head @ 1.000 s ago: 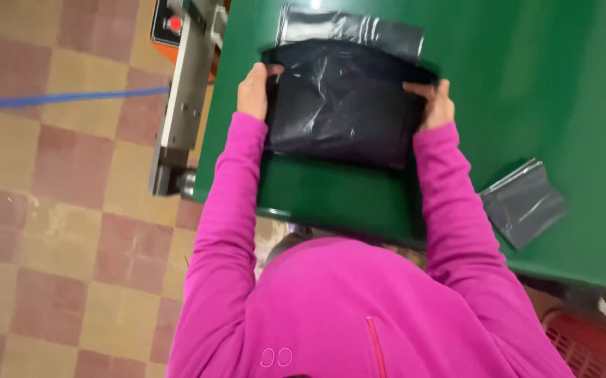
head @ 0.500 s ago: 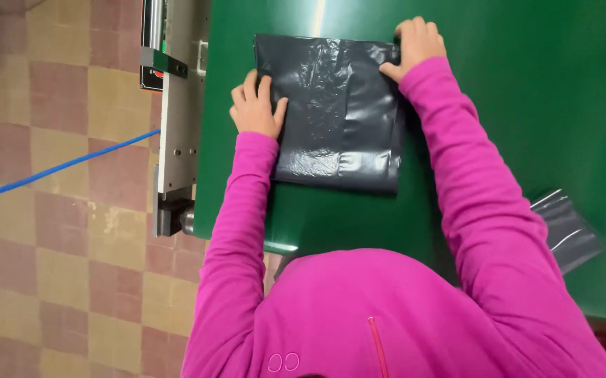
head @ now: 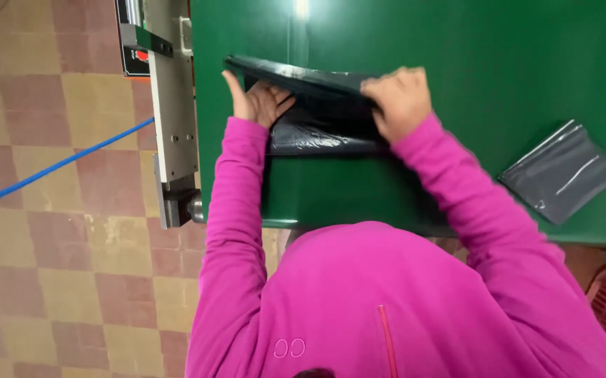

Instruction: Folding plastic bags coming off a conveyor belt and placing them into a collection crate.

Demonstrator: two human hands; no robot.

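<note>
left hand (head: pixel 261 101) under black bag (head: pixel 317 112) | right hand (head: pixel 397 98) gripping bag's edge

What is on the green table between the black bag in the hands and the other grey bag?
Nothing: in the head view, only bare green table lies between the black bag and the grey bag.

On the table (head: pixel 457 56), a plastic bag (head: pixel 317 119) sits near the left edge, its far flap lifted up off the surface. The left hand (head: pixel 259 101) is at the bag's left end, under that raised flap; the right hand (head: pixel 399 101) is on top at the bag's right end. Well apart to the right, near the table's front edge, lies a second bag (head: pixel 560 171), flat. A metal machine (head: pixel 170 119) runs along the table's left side, and a cable (head: pixel 51 168) crosses the floor (head: pixel 58 280) left of it.
</note>
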